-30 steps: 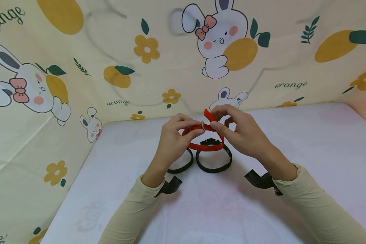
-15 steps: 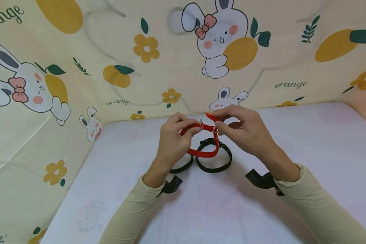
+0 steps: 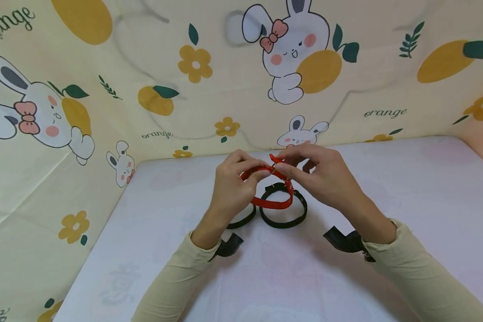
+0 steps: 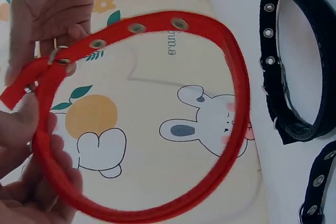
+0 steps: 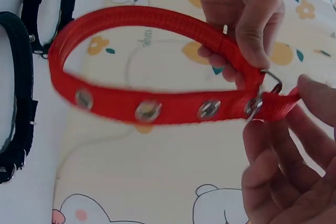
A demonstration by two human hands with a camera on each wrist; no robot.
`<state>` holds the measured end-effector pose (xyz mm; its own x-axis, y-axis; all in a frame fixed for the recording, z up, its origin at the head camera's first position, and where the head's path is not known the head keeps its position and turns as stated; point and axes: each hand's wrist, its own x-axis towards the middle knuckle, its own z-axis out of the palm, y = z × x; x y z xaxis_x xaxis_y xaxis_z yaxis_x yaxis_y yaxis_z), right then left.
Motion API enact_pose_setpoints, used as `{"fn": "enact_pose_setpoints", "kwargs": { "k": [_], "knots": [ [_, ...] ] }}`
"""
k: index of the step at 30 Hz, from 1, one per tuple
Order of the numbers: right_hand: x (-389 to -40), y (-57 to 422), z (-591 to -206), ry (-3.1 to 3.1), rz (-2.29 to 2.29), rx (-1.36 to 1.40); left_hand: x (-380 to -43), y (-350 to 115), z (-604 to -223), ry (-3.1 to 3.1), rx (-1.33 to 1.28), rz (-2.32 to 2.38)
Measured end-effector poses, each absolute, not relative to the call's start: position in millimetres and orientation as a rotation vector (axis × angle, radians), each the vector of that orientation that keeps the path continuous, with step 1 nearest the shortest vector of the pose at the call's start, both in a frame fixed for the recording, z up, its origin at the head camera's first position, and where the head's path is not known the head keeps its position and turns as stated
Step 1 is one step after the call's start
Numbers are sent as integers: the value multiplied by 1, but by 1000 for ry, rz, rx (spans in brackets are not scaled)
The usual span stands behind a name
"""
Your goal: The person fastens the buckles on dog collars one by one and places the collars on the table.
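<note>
A red collar [image 3: 271, 205] with metal eyelets and a buckle [image 5: 270, 82] hangs in a loop between both hands, above the table. My left hand [image 3: 234, 181] pinches the band on the buckle side. With thumb and fingers, my right hand [image 3: 322, 176] grips the strap's free end [image 5: 286, 103], close to the buckle. In the right wrist view the strap passes at the buckle, its tip pointing to the right fingers. Whether the pin sits in an eyelet cannot be told.
Two black collars lie on the white table [image 3: 145, 250] below the hands: one black collar [image 3: 283, 225] at the right, another black collar [image 3: 243, 221] partly behind the left hand. A patterned cloth [image 3: 225, 80] with rabbits and oranges hangs behind.
The right hand first drew slightly right and the red loop swung left. Since then the right hand has come back left and the strap end has dipped closer to the buckle.
</note>
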<state>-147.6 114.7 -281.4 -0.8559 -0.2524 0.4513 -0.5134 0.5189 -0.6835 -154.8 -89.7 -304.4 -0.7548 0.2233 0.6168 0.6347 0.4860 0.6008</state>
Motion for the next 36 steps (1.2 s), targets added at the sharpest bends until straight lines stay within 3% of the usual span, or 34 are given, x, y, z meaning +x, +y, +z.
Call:
{"fn": "enact_pose_setpoints", "kwargs": {
  "k": [11, 29, 36],
  "knots": [
    [-148, 116, -282, -2451, 1293, 676, -156, -85, -306, -2479, -770, -1396],
    [-147, 117, -280, -2385, 1391, 716, -158, -85, -305, -2431, -535, -1837],
    [-146, 116, -278, -2395, 1281, 770, -154, -82, -304, -2401, -511, -1786]
  ]
}}
